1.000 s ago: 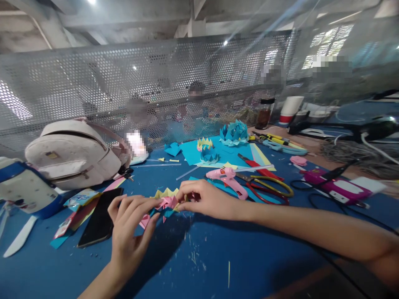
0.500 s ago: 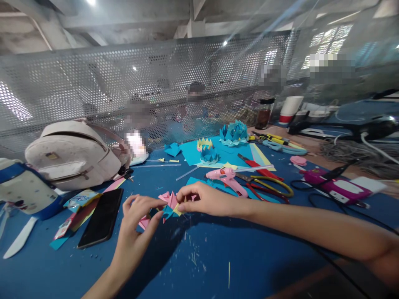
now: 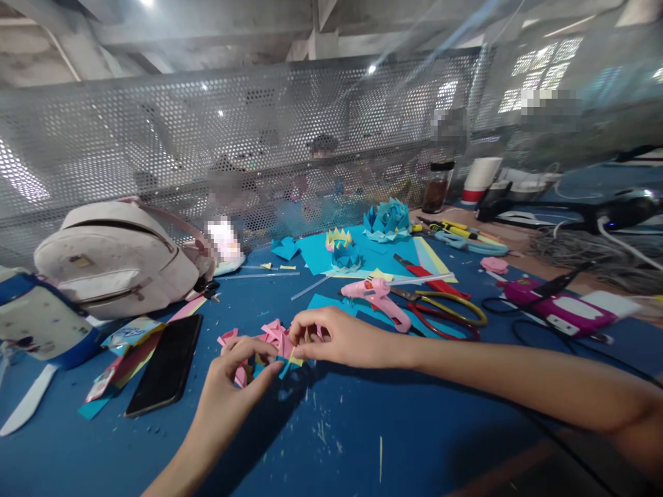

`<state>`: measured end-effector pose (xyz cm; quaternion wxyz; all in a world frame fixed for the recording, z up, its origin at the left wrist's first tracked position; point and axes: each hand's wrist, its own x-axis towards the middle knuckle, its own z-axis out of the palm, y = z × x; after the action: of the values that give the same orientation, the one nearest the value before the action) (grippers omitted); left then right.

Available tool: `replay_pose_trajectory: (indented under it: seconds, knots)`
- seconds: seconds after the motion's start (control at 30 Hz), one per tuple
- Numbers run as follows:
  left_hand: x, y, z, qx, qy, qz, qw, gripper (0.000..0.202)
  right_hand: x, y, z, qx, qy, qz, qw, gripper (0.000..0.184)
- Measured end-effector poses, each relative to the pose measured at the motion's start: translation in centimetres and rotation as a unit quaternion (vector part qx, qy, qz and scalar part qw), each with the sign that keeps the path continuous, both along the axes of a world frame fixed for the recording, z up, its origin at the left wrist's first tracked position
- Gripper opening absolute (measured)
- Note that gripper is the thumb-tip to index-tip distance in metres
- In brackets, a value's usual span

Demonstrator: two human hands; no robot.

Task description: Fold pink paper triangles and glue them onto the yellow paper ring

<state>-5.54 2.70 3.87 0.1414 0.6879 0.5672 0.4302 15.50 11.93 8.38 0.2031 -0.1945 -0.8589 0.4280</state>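
Between my hands is a folded-paper piece (image 3: 276,333) with pink points and blue and yellow strips, low over the blue table. My left hand (image 3: 235,373) has thumb and fingers closed on its lower left side, at a blue strip. From the right, my right hand (image 3: 331,335) pinches it near a yellow strip; the curled fingers hide part of the piece. Just behind my right hand lies a pink glue gun (image 3: 376,297) with a clear glue stick in its back. Red-and-yellow-handled scissors (image 3: 450,310) rest right of the gun.
A black phone (image 3: 166,366), a snack packet (image 3: 132,335) and a pale backpack (image 3: 119,255) are at the left. A blue paper flower (image 3: 389,221) and a yellow paper ring (image 3: 339,239) stand on blue sheets behind. A magenta device (image 3: 559,307) with cables is at the right.
My left hand's fingers have closed in on the paper piece and moved slightly right. More of its pink left part shows now. My right hand keeps its pinch almost in place.
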Motion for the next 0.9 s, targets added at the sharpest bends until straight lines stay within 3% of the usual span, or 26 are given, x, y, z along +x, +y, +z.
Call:
replay_pose_trajectory:
  seconds: [0.27, 0.47, 0.6, 0.77, 0.9]
  knots:
    - [1.0, -0.2, 0.4, -0.027, -0.091, 0.025, 0.995, 0.009, 0.1, 0.4, 0.1, 0.003, 0.001, 0.014, 1.0, 0.01]
    - [0.4, 0.0, 0.2, 0.021, -0.001, -0.008, 1.0, 0.006, 0.3, 0.2, 0.4, 0.004, 0.003, 0.008, 1.0, 0.016]
    - [-0.1, -0.1, -0.2, 0.05, 0.067, -0.024, 0.996, 0.004, 0.2, -0.5, 0.4, 0.056, 0.004, 0.02, 0.998, 0.016]
    - [-0.2, -0.4, -0.4, 0.041, 0.058, -0.032, 0.997, 0.011, 0.2, -1.0, 0.1, 0.133, -0.012, 0.017, 0.991, 0.019]
    - [0.0, -0.5, -0.4, 0.044, 0.036, -0.033, 0.998, 0.01, 0.1, -0.9, 0.1, 0.139, -0.026, 0.022, 0.99, 0.019]
